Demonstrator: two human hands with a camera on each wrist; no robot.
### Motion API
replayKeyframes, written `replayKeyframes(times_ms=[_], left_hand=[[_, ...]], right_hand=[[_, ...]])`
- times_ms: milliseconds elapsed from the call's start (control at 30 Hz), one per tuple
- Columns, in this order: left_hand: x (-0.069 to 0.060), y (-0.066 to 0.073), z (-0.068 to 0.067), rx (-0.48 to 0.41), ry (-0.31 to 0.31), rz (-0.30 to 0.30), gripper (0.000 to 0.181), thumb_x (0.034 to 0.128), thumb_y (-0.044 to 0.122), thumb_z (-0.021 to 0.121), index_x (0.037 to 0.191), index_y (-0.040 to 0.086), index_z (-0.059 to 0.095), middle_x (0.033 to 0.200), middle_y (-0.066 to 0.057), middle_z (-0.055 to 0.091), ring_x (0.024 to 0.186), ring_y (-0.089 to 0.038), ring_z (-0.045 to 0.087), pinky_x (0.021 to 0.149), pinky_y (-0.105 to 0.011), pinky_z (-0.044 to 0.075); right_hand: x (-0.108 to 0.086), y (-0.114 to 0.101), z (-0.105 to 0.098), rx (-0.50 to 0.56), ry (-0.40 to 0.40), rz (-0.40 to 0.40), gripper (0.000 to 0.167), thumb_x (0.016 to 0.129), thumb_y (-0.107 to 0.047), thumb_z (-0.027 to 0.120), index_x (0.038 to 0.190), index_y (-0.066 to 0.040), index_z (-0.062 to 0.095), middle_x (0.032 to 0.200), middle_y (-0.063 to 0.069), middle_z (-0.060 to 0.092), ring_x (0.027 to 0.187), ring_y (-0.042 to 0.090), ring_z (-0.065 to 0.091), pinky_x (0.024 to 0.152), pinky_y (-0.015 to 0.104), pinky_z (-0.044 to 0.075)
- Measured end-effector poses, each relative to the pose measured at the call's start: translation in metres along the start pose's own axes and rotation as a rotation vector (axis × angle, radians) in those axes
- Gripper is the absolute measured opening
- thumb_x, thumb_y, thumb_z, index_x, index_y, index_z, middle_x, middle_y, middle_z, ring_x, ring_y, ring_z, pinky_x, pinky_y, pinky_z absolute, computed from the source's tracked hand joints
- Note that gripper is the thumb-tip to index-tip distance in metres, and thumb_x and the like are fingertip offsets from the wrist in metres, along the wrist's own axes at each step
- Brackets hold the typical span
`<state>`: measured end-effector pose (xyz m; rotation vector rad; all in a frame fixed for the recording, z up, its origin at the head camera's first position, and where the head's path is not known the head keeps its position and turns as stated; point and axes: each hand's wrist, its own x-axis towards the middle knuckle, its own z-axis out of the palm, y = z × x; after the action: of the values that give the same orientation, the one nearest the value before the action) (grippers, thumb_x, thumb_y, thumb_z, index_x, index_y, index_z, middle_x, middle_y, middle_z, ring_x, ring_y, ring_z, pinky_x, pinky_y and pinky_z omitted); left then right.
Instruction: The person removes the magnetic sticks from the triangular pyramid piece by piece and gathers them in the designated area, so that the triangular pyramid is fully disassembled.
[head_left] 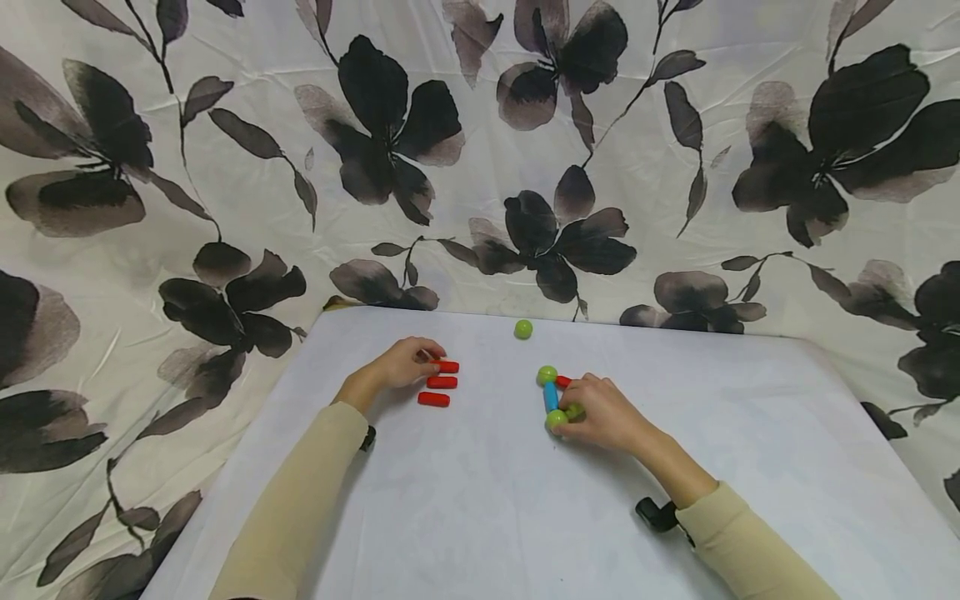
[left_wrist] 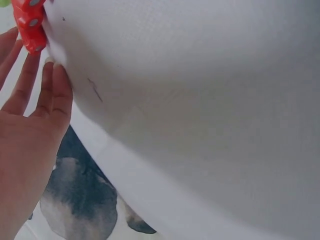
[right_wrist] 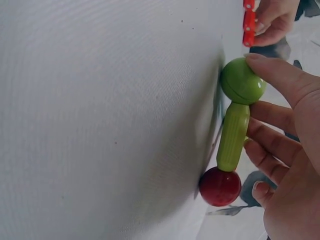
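In the head view my left hand is at the farthest of three red rods, thumb and finger at its left end. The other red rods lie in a row nearer me. In the left wrist view, silver dots show on the red rods' ends. My right hand holds a ball-and-rod magnetic construction at a green ball, thumb on the ball. From it run a light-green rod to a red ball and a blue rod to another green ball. A red rod is partly hidden.
A loose green ball sits near the far edge of the white-covered table. Floral cloth hangs behind the table. Dark wrist devices, such as the one by the right sleeve, are on both wrists.
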<state>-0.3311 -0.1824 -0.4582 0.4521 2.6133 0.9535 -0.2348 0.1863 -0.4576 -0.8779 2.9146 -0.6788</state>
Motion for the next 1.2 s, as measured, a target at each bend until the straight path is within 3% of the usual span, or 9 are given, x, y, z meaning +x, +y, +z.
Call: replayKeyframes(times_ms=[133, 367, 533, 667, 733, 967, 1200], left_hand=[[-0.003, 0.004, 0.0, -0.005, 0.048, 0.03, 0.031, 0.1034, 0.015, 0.061, 0.133, 0.005, 0.062, 0.13, -0.012, 0.061, 0.119, -0.032, 0.054, 0.101, -0.046, 0.048], [-0.013, 0.031, 0.003, 0.024, 0.149, 0.197, 0.031, 0.1025, 0.013, 0.062, 0.131, 0.002, 0.062, 0.127, -0.012, 0.063, 0.118, -0.031, 0.055, 0.1, -0.047, 0.048], [-0.023, 0.054, 0.017, 0.022, 0.144, 0.294, 0.028, 0.1009, 0.013, 0.065, 0.126, 0.001, 0.066, 0.121, -0.011, 0.066, 0.107, -0.025, 0.059, 0.093, -0.042, 0.051], [-0.029, 0.065, 0.036, 0.052, 0.091, 0.359, 0.025, 0.1, 0.011, 0.064, 0.122, -0.001, 0.068, 0.114, -0.012, 0.069, 0.099, -0.022, 0.062, 0.086, -0.038, 0.053], [-0.031, 0.07, 0.047, 0.068, 0.049, 0.361, 0.026, 0.1, 0.012, 0.064, 0.122, -0.002, 0.068, 0.112, -0.009, 0.069, 0.098, -0.02, 0.062, 0.084, -0.035, 0.053], [-0.034, 0.097, 0.079, 0.065, -0.106, 0.263, 0.033, 0.0989, 0.021, 0.069, 0.127, 0.004, 0.068, 0.111, -0.001, 0.067, 0.099, -0.017, 0.059, 0.086, -0.03, 0.052], [-0.024, 0.115, 0.105, 0.1, -0.147, 0.231, 0.039, 0.0945, 0.029, 0.075, 0.122, 0.002, 0.069, 0.1, -0.002, 0.067, 0.087, -0.013, 0.057, 0.08, -0.025, 0.05]], right_hand=[[-0.001, 0.001, 0.001, 0.0, 0.004, 0.001, 0.022, 0.081, -0.031, 0.088, 0.09, -0.014, 0.077, 0.095, -0.004, 0.071, 0.09, 0.016, 0.051, 0.08, 0.037, 0.038], [-0.002, 0.003, -0.001, 0.03, 0.003, 0.013, 0.026, 0.08, -0.03, 0.089, 0.095, -0.013, 0.077, 0.094, -0.006, 0.07, 0.092, 0.017, 0.053, 0.082, 0.037, 0.04], [-0.005, 0.006, -0.008, 0.067, -0.023, -0.006, 0.027, 0.082, -0.028, 0.087, 0.1, -0.012, 0.076, 0.099, -0.004, 0.069, 0.095, 0.02, 0.054, 0.085, 0.04, 0.041], [-0.009, 0.011, -0.011, 0.077, -0.046, -0.02, 0.027, 0.084, -0.02, 0.083, 0.108, -0.01, 0.075, 0.107, 0.0, 0.07, 0.102, 0.023, 0.056, 0.091, 0.046, 0.044], [-0.01, 0.015, -0.012, 0.069, -0.043, -0.028, 0.024, 0.086, -0.016, 0.081, 0.109, -0.01, 0.075, 0.108, 0.0, 0.07, 0.103, 0.023, 0.056, 0.092, 0.047, 0.044], [-0.008, 0.021, -0.008, 0.07, -0.003, -0.07, 0.015, 0.088, -0.011, 0.079, 0.103, -0.01, 0.077, 0.102, -0.001, 0.071, 0.098, 0.022, 0.057, 0.088, 0.045, 0.046], [-0.002, 0.017, 0.0, 0.06, 0.018, -0.074, 0.011, 0.087, -0.014, 0.081, 0.098, -0.012, 0.078, 0.095, -0.002, 0.071, 0.09, 0.018, 0.056, 0.083, 0.04, 0.045]])
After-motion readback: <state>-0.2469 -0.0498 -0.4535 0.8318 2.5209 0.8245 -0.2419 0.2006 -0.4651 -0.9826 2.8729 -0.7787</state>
